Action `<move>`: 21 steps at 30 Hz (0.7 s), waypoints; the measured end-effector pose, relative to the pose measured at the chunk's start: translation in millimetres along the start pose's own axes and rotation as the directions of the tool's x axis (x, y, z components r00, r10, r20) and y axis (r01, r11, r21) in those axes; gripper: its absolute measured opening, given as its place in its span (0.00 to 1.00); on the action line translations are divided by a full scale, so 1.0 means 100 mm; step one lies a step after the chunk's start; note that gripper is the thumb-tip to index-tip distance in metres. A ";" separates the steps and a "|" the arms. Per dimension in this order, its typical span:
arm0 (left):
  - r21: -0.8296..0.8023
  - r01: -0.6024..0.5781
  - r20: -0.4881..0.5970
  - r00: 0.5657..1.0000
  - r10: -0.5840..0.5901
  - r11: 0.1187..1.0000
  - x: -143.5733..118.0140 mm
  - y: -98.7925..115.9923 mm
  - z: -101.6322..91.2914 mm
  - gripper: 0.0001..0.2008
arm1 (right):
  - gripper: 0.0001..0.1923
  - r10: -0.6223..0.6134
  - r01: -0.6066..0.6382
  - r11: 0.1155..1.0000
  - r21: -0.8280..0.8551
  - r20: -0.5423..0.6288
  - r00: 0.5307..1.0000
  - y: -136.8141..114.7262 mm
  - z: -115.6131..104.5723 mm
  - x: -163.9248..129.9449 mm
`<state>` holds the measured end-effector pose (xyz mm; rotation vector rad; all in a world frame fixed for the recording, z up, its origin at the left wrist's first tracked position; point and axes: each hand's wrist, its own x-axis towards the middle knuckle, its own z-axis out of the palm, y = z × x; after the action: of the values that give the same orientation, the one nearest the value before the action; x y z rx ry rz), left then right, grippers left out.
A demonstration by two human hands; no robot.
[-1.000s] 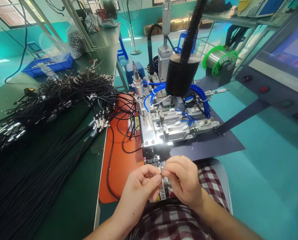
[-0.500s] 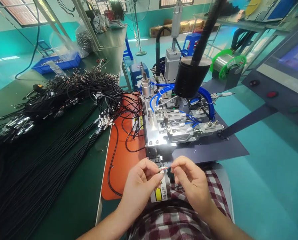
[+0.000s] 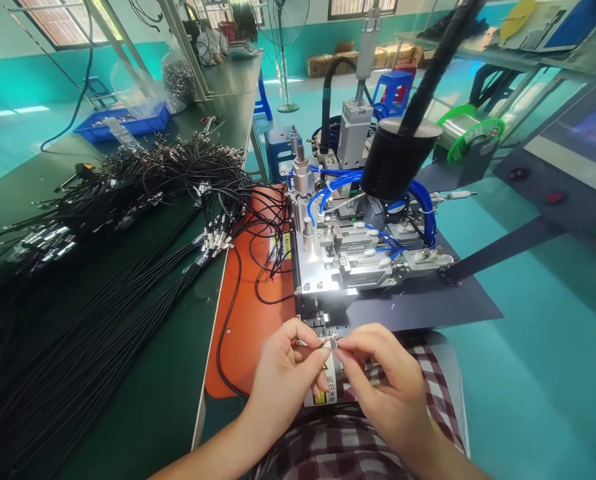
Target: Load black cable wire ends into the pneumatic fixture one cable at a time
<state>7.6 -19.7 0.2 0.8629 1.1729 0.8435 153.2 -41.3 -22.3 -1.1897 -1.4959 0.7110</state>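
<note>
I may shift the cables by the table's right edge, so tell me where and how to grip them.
Probably by the black lengths just behind the silvery ends, from above: they lie gathered close together there, while the ends splay.

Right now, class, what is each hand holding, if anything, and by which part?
The left hand pinches thin wires, one reddish, between thumb and forefinger at one visible end; the right hand is at the other, its grip unclear.

Maroon/wht chk'd garment (image 3: 328, 443), bare forearms (image 3: 223, 443)
</note>
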 end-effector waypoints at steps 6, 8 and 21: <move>0.017 0.011 -0.006 1.000 -0.011 1.000 -0.01 -0.01 0.01 0.15 | 0.04 0.123 -0.123 0.992 -0.001 -0.014 0.992 -0.04 0.03 0.05; 0.028 0.008 -0.006 1.000 -0.008 1.000 -0.01 -0.01 0.00 0.15 | 0.03 0.149 -0.149 0.989 0.005 -0.011 0.989 -0.03 0.04 0.05; 0.317 -0.196 -0.027 0.976 0.215 0.928 -0.02 -0.09 -0.07 0.08 | 0.08 -0.051 0.063 0.996 -0.066 0.168 0.984 0.05 -0.04 -0.01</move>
<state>1.7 -24.7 -8.2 1.2456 1.3073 0.8704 158.2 -41.4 -25.7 -1.1588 -1.6996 0.7384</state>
